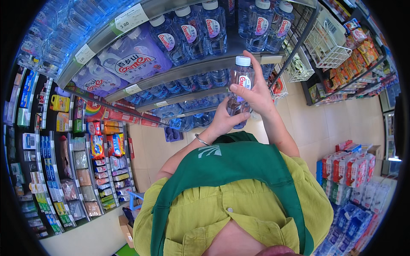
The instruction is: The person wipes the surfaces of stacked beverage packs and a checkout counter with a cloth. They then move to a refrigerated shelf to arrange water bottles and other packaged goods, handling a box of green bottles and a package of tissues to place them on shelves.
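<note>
A clear plastic water bottle [242, 72] with a white cap is held upright in front of my chest, between both hands. My left hand [223, 118] grips its lower part, with a bangle on that wrist. Around its upper part, my right hand [256, 92] has its thumb across the label and its fingers along the far side. Just beyond stands a shelf [205, 65] with a row of similar bottles [189, 32] and, to the left, purple-wrapped multipacks of water [136, 59].
Lower shelf tiers hold more bottles [189, 83]. White wire baskets [333, 52] hang at the right, near snack shelves [355, 68]. Household-goods shelves [86, 166] stand at the left. Stacked drink packs [347, 169] are on the right. A purple tray [173, 134] lies on the tiled floor.
</note>
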`<action>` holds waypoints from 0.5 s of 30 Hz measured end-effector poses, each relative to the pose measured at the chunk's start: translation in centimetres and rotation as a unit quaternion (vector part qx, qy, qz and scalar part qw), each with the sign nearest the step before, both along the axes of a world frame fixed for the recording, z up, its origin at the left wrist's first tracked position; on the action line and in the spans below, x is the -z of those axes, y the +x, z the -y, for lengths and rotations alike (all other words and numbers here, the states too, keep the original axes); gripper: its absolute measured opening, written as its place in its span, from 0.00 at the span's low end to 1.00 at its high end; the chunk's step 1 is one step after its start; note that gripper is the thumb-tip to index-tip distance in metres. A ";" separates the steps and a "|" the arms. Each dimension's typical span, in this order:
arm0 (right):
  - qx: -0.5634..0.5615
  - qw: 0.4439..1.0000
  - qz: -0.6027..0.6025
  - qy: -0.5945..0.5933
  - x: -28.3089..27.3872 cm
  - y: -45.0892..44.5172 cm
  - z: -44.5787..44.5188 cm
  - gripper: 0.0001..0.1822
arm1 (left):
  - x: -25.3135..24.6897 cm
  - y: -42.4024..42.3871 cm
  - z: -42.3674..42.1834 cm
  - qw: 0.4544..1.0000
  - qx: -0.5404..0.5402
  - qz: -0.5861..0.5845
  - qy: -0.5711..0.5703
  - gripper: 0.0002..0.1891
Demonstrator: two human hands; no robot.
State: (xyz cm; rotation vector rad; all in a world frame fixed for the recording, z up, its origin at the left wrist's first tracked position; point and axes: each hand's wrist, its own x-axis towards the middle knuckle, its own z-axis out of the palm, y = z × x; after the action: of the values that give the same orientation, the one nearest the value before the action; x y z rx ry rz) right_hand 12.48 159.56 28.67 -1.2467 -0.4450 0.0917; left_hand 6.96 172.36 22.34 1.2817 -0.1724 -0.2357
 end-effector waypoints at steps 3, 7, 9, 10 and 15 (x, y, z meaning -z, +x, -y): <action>-0.018 1.000 0.002 0.001 0.4 0.3 0.4 0.49 | 0.6 -0.1 0.4 1.000 -0.007 0.006 0.011 0.28; -0.090 0.996 0.005 -0.025 0.0 0.7 2.0 0.50 | 0.2 -0.5 1.3 1.000 -0.029 0.004 -0.007 0.30; -0.090 0.995 0.030 -0.036 0.0 1.4 2.6 0.47 | 0.1 -0.6 1.7 0.999 -0.035 0.001 -0.013 0.31; -0.090 0.994 0.043 -0.042 0.0 1.7 2.9 0.46 | 0.1 -0.7 1.9 0.999 -0.038 0.002 -0.011 0.31; 0.062 0.969 0.110 -0.214 -1.4 2.0 3.6 0.30 | -0.9 -0.7 3.0 0.999 -0.052 0.005 0.011 0.35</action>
State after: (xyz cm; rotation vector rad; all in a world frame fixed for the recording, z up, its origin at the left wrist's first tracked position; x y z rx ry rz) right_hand 14.49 155.93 30.11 -1.7173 -0.5556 -0.0630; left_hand 6.28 169.33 23.24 1.3091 -0.1121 -0.1420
